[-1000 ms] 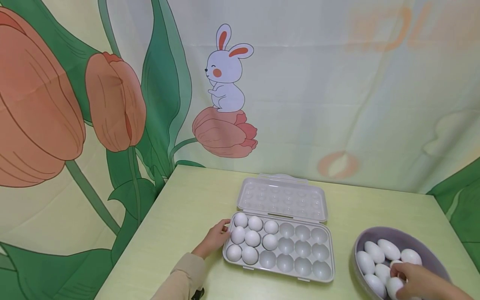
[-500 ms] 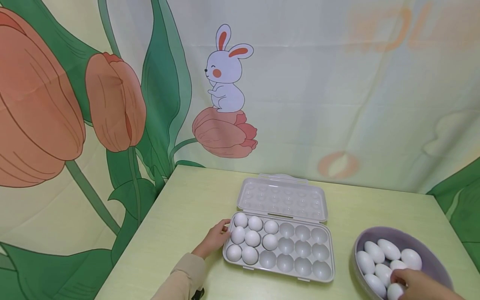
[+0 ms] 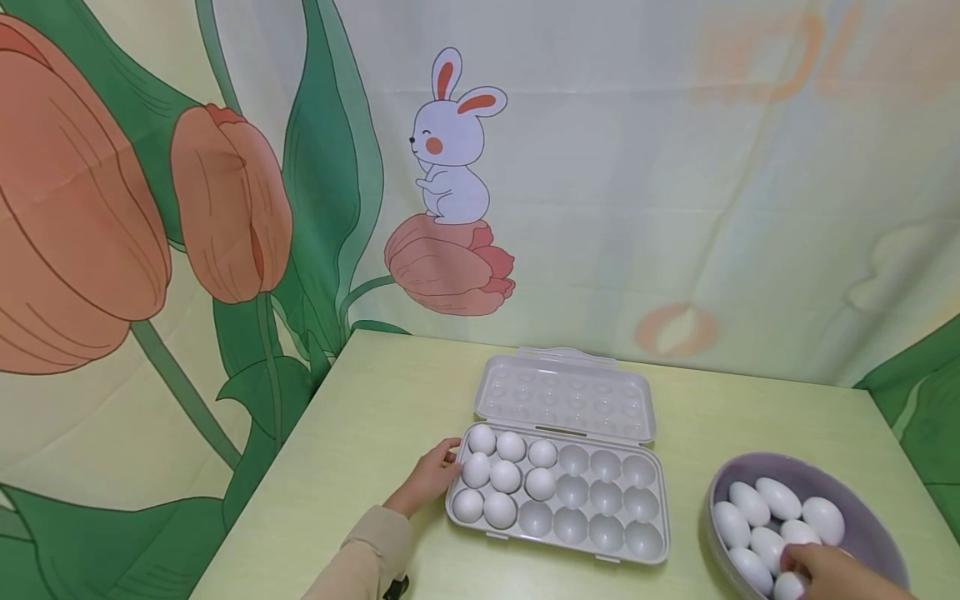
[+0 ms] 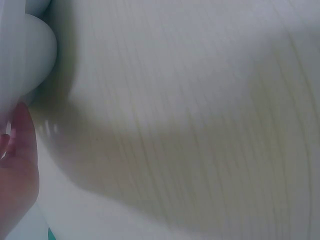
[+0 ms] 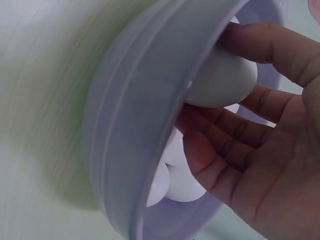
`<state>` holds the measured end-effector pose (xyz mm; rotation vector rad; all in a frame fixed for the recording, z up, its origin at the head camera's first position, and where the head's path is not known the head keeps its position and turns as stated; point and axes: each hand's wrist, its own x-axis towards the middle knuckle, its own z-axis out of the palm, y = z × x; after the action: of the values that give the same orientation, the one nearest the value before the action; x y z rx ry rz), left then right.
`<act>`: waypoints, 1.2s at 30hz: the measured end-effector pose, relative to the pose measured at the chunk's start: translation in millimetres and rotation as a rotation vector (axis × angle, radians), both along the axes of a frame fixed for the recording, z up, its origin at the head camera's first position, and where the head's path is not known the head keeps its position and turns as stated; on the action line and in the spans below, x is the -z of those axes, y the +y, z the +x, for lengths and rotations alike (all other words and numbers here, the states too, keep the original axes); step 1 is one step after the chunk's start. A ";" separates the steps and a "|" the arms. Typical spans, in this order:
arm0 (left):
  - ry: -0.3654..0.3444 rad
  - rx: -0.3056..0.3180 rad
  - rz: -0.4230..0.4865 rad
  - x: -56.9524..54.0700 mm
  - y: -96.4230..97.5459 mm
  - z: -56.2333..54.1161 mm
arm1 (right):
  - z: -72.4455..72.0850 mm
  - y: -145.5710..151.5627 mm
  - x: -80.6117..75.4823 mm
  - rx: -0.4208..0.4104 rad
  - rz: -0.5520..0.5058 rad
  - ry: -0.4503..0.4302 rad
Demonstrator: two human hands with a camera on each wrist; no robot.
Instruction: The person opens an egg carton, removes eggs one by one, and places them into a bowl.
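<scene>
A grey plastic egg box [image 3: 551, 543] lies with its lid folded back on the table. White eggs [image 3: 505, 477] fill several cups on its left side; the cups on the right are bare. My left hand [image 3: 429, 479] holds the box's left edge, fingertips at the rim; part of the fingers is hidden behind the box in the left wrist view. Over at the right, my right hand [image 3: 843, 575] reaches into a purple-grey bowl [image 3: 879, 525] of white eggs. It grips one egg [image 5: 225, 80] between thumb and fingers, close to the bowl's wall.
The box's transparent-looking lid [image 3: 566, 400] lies behind it, near the printed backdrop [image 3: 585, 208]. More eggs [image 3: 777, 498] are piled in the bowl. Pale yellow tabletop [image 3: 686, 408] separates box and bowl.
My right hand has shifted slightly within the bowl, and the eggs near its fingers have moved a little. The left hand and the egg box have stayed put.
</scene>
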<state>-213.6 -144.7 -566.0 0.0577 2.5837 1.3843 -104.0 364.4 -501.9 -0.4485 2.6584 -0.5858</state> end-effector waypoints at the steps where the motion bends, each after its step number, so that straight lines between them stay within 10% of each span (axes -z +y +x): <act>1: 0.001 -0.001 0.002 0.0 0.0 -0.1 | -0.1 0.2 0.9 -0.001 0.003 -0.001; 36: 0.013 0.004 -0.007 2.0 -0.6 -1.2 | 0.1 -11.2 19.4 0.212 0.141 -0.020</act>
<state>-214.8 -145.3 -568.0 0.0713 2.5976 1.3775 -103.9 353.2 -521.3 -0.1208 2.7243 -0.4555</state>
